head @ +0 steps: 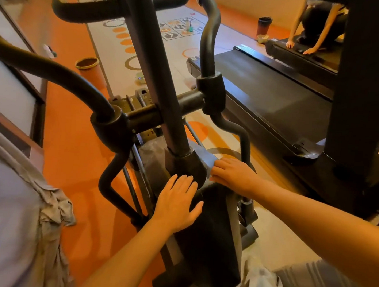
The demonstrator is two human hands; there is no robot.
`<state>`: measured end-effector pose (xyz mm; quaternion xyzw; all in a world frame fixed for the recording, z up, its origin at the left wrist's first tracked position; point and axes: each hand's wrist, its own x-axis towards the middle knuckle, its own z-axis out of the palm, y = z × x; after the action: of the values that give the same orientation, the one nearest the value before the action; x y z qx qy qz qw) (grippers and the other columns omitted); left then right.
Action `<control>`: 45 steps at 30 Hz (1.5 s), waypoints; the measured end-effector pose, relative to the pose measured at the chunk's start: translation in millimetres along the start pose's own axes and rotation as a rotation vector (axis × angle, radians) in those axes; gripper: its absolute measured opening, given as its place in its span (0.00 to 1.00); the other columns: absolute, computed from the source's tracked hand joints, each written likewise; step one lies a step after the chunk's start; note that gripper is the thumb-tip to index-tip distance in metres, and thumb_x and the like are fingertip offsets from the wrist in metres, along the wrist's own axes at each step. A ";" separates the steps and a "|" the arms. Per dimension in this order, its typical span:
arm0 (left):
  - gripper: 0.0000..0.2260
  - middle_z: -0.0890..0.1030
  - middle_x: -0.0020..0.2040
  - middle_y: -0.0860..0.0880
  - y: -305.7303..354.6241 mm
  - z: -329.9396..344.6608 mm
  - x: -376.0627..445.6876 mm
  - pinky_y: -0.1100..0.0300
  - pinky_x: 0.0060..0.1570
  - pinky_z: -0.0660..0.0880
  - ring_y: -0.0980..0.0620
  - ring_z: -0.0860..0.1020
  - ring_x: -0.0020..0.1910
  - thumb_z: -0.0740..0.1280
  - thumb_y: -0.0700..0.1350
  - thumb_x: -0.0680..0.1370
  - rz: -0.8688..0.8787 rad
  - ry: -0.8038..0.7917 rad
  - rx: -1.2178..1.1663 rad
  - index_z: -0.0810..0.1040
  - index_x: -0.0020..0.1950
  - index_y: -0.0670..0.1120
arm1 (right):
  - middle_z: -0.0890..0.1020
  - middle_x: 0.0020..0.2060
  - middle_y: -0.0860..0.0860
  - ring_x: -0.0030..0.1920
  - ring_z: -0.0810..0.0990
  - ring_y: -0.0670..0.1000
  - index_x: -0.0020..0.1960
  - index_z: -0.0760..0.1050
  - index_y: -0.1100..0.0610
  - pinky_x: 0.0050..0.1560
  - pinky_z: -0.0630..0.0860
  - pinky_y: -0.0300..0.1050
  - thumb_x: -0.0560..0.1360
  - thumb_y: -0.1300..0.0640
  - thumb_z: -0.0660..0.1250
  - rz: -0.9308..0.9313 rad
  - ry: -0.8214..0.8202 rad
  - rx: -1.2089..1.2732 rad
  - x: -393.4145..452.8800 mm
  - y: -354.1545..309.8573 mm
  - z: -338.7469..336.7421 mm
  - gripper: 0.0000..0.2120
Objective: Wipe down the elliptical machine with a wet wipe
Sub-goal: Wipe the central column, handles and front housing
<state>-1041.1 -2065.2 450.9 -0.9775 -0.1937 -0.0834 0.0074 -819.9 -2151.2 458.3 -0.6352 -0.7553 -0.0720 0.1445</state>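
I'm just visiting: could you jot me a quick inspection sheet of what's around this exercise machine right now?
Surface: orange floor with a pale patterned mat.
Job's things: elliptical machine; grey wipe on its housing.
Clutter: orange bin, dark bin, crumpled cloth.
Hands: left hand flat on the housing; right hand pressing the wipe.
Cables: nothing seen.
Surroundings: treadmill; another person kneeling on a second one.

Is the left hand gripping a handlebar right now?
No, the left hand lies flat, fingers straight, on the elliptical's black housing below the post.
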 end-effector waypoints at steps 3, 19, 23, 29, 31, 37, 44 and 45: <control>0.27 0.80 0.64 0.45 10.5 12.5 6.7 0.47 0.68 0.70 0.46 0.77 0.65 0.57 0.60 0.76 -0.049 -0.043 0.026 0.80 0.64 0.44 | 0.81 0.44 0.55 0.42 0.81 0.55 0.48 0.79 0.56 0.38 0.81 0.48 0.70 0.57 0.76 -0.040 -0.002 0.030 4.1 26.6 9.3 0.09; 0.27 0.74 0.71 0.43 109.8 42.8 45.6 0.47 0.71 0.59 0.44 0.71 0.72 0.54 0.56 0.79 -0.536 -0.240 0.225 0.76 0.70 0.40 | 0.77 0.39 0.54 0.38 0.76 0.54 0.44 0.77 0.57 0.36 0.75 0.49 0.78 0.49 0.56 -0.179 0.112 0.306 37.6 99.9 54.9 0.16; 0.27 0.71 0.74 0.44 111.2 47.0 44.0 0.49 0.71 0.59 0.46 0.68 0.74 0.54 0.54 0.79 -0.558 -0.226 0.213 0.72 0.72 0.41 | 0.78 0.41 0.53 0.39 0.77 0.54 0.45 0.77 0.57 0.39 0.77 0.51 0.79 0.47 0.56 -0.120 0.069 0.415 27.9 85.4 70.0 0.17; 0.28 0.65 0.77 0.45 109.4 52.4 37.5 0.49 0.72 0.58 0.46 0.63 0.77 0.54 0.53 0.79 -0.556 -0.229 0.202 0.67 0.76 0.42 | 0.80 0.49 0.54 0.48 0.78 0.53 0.53 0.79 0.59 0.49 0.78 0.47 0.79 0.47 0.58 -0.038 0.019 0.552 -2.9 75.6 75.5 0.18; 0.27 0.65 0.77 0.45 108.0 54.3 34.8 0.49 0.73 0.58 0.47 0.62 0.77 0.54 0.53 0.80 -0.546 -0.222 0.204 0.67 0.76 0.42 | 0.80 0.54 0.54 0.54 0.77 0.53 0.58 0.77 0.59 0.57 0.76 0.47 0.80 0.47 0.57 -0.048 -0.005 0.558 -11.7 75.1 73.9 0.19; 0.27 0.61 0.79 0.45 98.3 61.7 31.0 0.47 0.75 0.56 0.46 0.59 0.78 0.56 0.52 0.81 -0.536 -0.140 0.196 0.64 0.78 0.42 | 0.54 0.78 0.50 0.78 0.47 0.45 0.79 0.53 0.55 0.76 0.45 0.40 0.83 0.44 0.47 0.002 -0.216 0.646 -33.1 67.8 77.7 0.28; 0.28 0.55 0.81 0.43 77.2 71.1 32.6 0.48 0.77 0.53 0.47 0.52 0.80 0.55 0.52 0.82 -0.569 -0.028 0.144 0.57 0.80 0.43 | 0.49 0.79 0.50 0.77 0.42 0.44 0.79 0.48 0.55 0.76 0.41 0.42 0.83 0.41 0.42 0.050 -0.381 0.538 7.9 66.2 73.6 0.30; 0.28 0.54 0.81 0.43 71.8 71.6 33.9 0.47 0.77 0.53 0.47 0.52 0.80 0.54 0.52 0.82 -0.568 -0.012 0.154 0.56 0.80 0.43 | 0.49 0.79 0.50 0.77 0.43 0.45 0.80 0.47 0.55 0.75 0.39 0.41 0.83 0.42 0.44 0.073 -0.407 0.522 17.4 66.9 74.6 0.29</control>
<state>-971.5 -2115.4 387.1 -0.8812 -0.4652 -0.0614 0.0566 -766.5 -2100.8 388.0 -0.6048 -0.7383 0.2575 0.1511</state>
